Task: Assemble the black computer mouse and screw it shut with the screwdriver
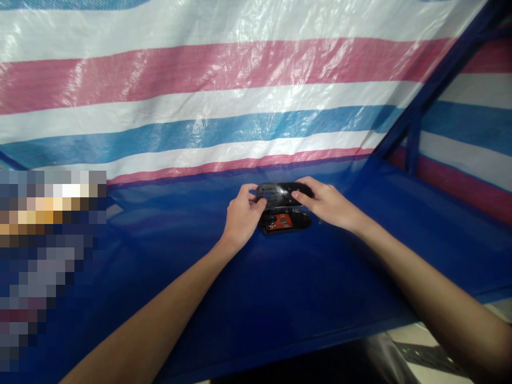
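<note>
A black computer mouse is in two parts at the middle of the blue surface. Its top shell is held up with the inner side showing. My left hand grips the shell's left end between thumb and fingers. At the other end, my right hand pinches it, thumb on the inside and fingers behind. Just below lies the mouse base, open, with an orange-red circuit board and a dark round part near its left end. The base touches or nearly touches the shell; I cannot tell which.
The blue surface spreads around both arms. Behind it hangs a striped plastic sheet in white, red and blue. A dark blue frame post slants at the right. A small bit lies by my right hand. The left side is pixelated.
</note>
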Demonstrator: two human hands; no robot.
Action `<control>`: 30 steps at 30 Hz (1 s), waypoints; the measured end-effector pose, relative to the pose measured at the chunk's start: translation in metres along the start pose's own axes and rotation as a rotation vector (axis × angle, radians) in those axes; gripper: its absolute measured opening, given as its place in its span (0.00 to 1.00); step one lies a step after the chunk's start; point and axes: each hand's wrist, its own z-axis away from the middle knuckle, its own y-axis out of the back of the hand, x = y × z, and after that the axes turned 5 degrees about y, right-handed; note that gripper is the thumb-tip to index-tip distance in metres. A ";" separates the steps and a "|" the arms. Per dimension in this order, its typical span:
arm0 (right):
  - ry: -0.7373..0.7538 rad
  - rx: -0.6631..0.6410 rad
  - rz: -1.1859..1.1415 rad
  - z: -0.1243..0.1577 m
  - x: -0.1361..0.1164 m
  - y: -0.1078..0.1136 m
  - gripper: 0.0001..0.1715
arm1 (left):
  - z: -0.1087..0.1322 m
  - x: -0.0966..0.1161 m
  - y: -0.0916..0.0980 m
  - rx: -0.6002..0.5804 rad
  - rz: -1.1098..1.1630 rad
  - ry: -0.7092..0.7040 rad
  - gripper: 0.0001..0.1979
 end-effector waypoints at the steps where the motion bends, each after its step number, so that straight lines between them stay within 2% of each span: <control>1: -0.019 -0.001 0.003 0.000 0.000 0.000 0.20 | 0.000 0.000 0.000 0.002 0.000 0.004 0.13; 6: -0.092 -0.063 0.046 0.000 0.000 -0.002 0.30 | 0.000 0.001 0.000 0.000 -0.029 0.011 0.15; 12: -0.073 -0.116 0.072 0.000 0.002 -0.002 0.33 | 0.000 0.003 0.000 -0.028 -0.114 0.032 0.17; 17: -0.054 -0.125 0.090 0.000 0.002 -0.002 0.31 | 0.000 0.003 0.000 -0.028 -0.255 0.043 0.19; 25: -0.033 -0.137 0.133 -0.001 0.004 -0.003 0.22 | 0.000 0.001 0.000 -0.033 -0.414 -0.019 0.18; 28: -0.014 -0.113 0.172 0.000 0.003 -0.003 0.21 | 0.000 0.000 0.000 -0.028 -0.427 -0.034 0.17; 30: 0.001 -0.052 0.218 0.000 0.002 -0.001 0.20 | 0.000 0.000 0.000 -0.024 -0.436 -0.043 0.16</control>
